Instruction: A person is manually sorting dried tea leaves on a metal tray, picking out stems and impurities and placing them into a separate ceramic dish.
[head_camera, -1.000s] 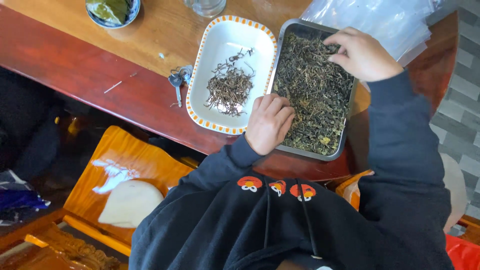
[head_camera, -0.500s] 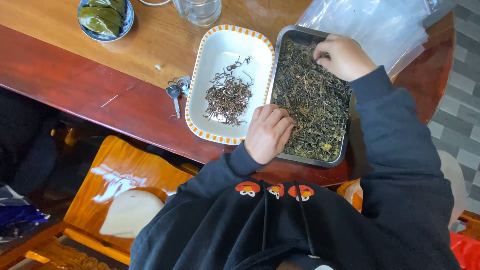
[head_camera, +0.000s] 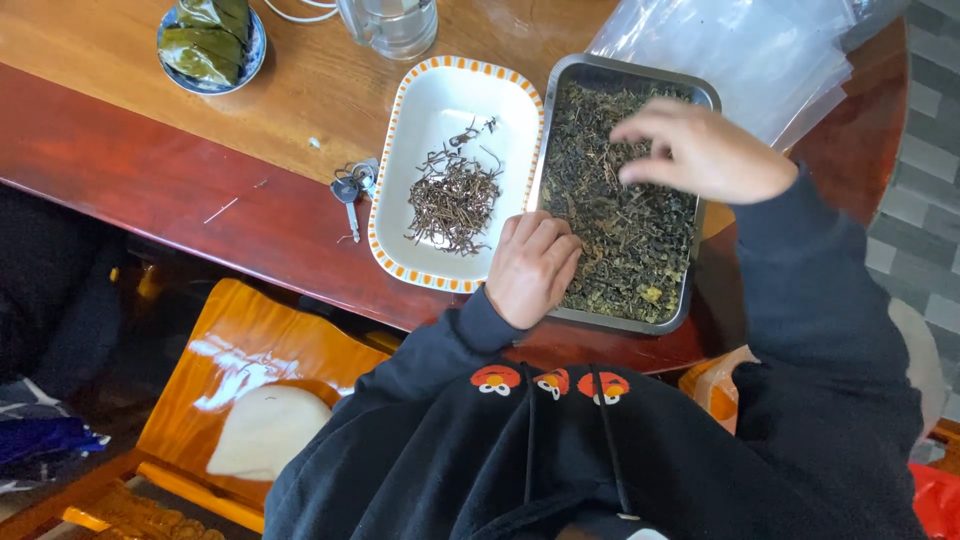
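2 hands worked a metal tray (head_camera: 690, 215) of dried leaves (head_camera: 615, 230) at 3 o'clock: our left hand (head_camera: 533, 267) rested curled at its 7 o'clock edge, our right hand (head_camera: 700, 152) hovered above, fingers loosely spread, pinching nothing we could see.

The tray (head_camera: 699, 262) is bare metal with a dull brushed sheen, heaped with dry, crinkly matt leaves (head_camera: 610, 215). The dish (head_camera: 436, 105) beside it looks like glossy white ceramic. The table (head_camera: 150, 180) is polished wood, shiny red-brown, and the bags (head_camera: 740, 50) are thin clear plastic.
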